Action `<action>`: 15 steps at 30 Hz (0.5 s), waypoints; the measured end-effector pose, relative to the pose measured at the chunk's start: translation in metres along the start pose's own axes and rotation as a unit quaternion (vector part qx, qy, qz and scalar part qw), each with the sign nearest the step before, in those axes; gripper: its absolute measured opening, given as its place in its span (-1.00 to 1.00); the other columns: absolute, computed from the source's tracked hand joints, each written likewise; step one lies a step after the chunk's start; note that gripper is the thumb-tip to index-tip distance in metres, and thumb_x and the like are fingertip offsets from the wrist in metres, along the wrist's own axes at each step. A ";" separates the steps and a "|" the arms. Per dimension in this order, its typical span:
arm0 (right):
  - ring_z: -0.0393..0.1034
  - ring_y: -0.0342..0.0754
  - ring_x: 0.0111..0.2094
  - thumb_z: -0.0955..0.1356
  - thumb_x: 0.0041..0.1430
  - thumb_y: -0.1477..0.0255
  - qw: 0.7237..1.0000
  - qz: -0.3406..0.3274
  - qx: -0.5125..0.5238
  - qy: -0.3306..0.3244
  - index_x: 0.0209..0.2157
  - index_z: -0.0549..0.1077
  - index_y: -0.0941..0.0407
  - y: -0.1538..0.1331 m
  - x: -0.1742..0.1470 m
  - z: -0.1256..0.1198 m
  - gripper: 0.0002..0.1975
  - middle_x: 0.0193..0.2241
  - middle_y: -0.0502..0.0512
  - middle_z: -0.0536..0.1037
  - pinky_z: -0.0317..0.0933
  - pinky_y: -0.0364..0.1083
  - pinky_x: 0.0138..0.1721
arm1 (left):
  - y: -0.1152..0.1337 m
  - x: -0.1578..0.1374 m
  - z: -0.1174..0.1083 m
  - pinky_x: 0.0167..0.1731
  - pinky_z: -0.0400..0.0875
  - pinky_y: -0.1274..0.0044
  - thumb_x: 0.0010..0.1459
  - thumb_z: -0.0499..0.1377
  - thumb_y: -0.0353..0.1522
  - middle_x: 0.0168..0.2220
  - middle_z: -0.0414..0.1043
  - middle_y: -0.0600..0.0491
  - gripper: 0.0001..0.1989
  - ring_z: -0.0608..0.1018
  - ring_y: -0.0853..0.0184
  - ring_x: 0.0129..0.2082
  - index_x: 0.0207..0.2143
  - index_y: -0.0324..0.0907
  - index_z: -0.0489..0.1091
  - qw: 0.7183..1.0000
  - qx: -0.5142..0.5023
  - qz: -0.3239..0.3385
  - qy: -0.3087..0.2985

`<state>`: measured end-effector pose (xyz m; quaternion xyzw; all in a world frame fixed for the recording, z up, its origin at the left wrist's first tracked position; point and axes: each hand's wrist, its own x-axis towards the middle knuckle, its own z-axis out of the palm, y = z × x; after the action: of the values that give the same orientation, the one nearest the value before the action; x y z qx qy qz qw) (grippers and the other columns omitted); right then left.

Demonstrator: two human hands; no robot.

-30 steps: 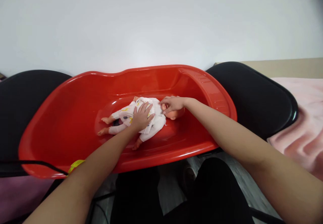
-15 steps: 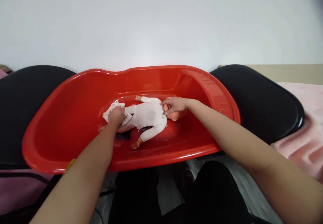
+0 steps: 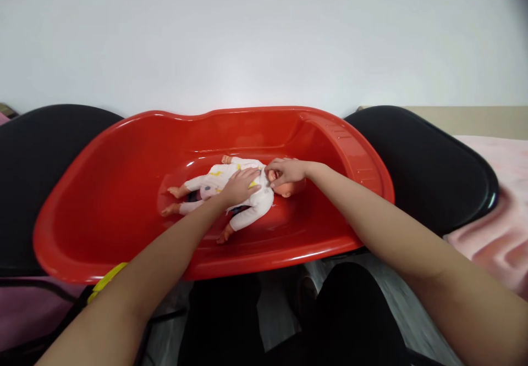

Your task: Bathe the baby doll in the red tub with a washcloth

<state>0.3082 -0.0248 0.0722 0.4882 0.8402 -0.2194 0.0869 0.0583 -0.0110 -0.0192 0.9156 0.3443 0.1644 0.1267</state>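
Note:
A baby doll (image 3: pixel 258 208) in white clothes lies on its back inside a red baby bathtub (image 3: pixel 103 206), its head to the right and its bare feet to the left. Across its torso lies white fabric (image 3: pixel 216 175) with yellow and grey print. My left hand (image 3: pixel 241 186) rests on the doll's chest over this fabric, its fingers stretched out. At the doll's head, my right hand (image 3: pixel 289 170) curls its fingers and thumb around the chin and cheek, close to the collar. Part of the doll's face is hidden under that hand.
Black chair seats (image 3: pixel 424 162) stand on both sides of the tub. A pale wall (image 3: pixel 264 42) rises behind it. Pink fabric (image 3: pixel 499 206) lies at the right, and something yellow (image 3: pixel 108 279) shows by my left forearm. My legs are below the near rim.
My left hand has moved right from the doll's legs, where it held bunched white fabric, to the chest. The printed fabric now lies spread over the torso. My right hand stays put.

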 end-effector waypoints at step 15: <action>0.16 0.34 0.36 0.41 0.09 -0.20 1.000 0.015 0.018 0.000 0.39 0.30 -0.09 0.000 0.000 0.001 -0.08 0.35 0.17 0.30 0.02 0.25 0.38 | -0.101 -0.060 -0.018 0.16 0.25 0.13 0.44 -0.10 -0.08 0.14 0.49 -0.27 -0.44 0.46 -0.11 0.19 0.14 -0.23 0.49 0.952 0.098 -0.288 0.018</action>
<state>0.3086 -0.0252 0.0711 0.5021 0.8287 -0.2336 0.0815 -0.0509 0.0243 -0.0500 0.7822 0.6103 0.1029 0.0715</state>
